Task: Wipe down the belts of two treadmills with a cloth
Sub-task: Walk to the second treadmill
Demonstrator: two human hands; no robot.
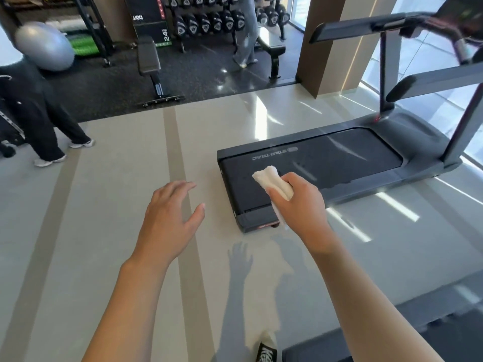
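We see the dark grey treadmill with its black rubber belt (326, 163) at two o'clock on the pale glossy tiled floor (130, 205), its rear end nearest us. Our right hand (300, 205) hangs over that rear end, at about one o'clock, its grip curled around the rolled white terry cloth (271, 180); whether the cloth touches the belt we cannot tell. Our left hand (167, 215) hovers at eleven o'clock over bare floor, fingers spread, holding nothing.

We judge the wipe barely begun. A loose tail of cloth under the fist could snag at the belt's rear edge, and a slick floor could slip under our black sneaker (266, 351).

A second dark treadmill edge (313, 348) shows at five o'clock. Beyond, at twelve, stand a black weight bench (149, 56) and a dumbbell rack (209, 19); a grey exercise ball (44, 45) sits at ten.
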